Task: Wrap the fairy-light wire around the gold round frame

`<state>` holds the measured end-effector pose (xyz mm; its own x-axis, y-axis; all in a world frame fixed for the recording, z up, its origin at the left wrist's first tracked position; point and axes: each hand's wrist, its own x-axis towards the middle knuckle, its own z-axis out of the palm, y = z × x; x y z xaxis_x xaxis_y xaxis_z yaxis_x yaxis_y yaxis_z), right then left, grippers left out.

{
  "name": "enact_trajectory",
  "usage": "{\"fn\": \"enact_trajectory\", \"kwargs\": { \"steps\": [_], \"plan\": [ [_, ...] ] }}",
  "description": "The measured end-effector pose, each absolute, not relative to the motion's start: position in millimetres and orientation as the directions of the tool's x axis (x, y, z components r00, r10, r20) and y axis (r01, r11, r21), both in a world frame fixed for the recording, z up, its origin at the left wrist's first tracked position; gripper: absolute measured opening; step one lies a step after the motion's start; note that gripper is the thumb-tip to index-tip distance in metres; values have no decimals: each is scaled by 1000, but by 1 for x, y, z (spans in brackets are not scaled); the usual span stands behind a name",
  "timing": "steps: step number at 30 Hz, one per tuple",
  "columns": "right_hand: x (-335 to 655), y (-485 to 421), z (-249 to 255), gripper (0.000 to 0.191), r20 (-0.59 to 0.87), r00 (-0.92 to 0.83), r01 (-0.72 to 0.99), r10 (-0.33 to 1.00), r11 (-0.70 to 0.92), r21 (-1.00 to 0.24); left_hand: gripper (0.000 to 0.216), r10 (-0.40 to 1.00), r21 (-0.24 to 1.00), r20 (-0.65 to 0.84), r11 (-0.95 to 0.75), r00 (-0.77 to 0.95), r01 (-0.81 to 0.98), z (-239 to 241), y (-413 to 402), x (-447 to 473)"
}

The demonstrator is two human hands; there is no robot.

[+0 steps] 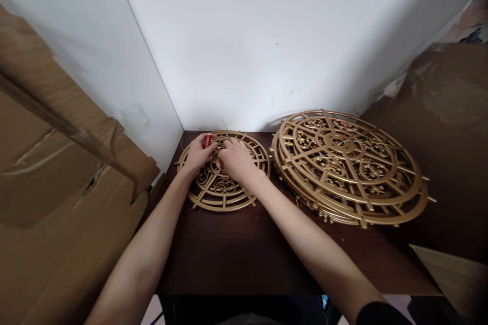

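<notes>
A round gold openwork lattice panel (224, 208) with scrollwork lies flat on the dark brown table, and both hands are over its middle. My left hand (198, 155) is closed around a small red cylindrical piece (208, 140), which sticks up between thumb and fingers; its lower end is hidden. My right hand (238, 161) has its fingers bent and pressed together close beside the left thumb. What they pinch is hidden. A thin dark wire (224, 125) rises just behind the right fingers; where it ends cannot be seen.
To the right stands a stack of larger gold round panels (358, 177), with thin yellow wires on top. White wall (244, 51) backs the dark table (236, 254). Cardboard (57, 203) closes in the left side, and more brown cardboard (450, 162) stands at the right.
</notes>
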<state>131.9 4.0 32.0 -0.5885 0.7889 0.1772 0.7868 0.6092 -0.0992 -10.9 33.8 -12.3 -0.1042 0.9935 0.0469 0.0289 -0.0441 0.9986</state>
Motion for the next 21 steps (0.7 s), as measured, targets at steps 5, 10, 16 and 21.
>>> {"fn": "enact_trajectory", "kwargs": {
  "steps": [5, 10, 16, 21],
  "plan": [
    [132, 2, 33, 25, 223, -705, 681, 673, 730, -50, 39, 982, 987, 127, -110, -142, 120, -15, 36, -14],
    [128, -4, 39, 26, 244, -677, 707, 695, 706, -49, 45, 980, 985, 151, -138, -131, 100, -17, 39, -16],
    [135, -13, 63, 26, 212, -517, 827, 829, 548, -126, 40, 995, 997, 69, -68, -69, 24, -20, 39, -15],
    [138, -13, 63, 25, 138, -535, 815, 834, 552, -175, 38, 994, 996, 83, -80, -73, 36, -21, 39, -15]
  ]
}}
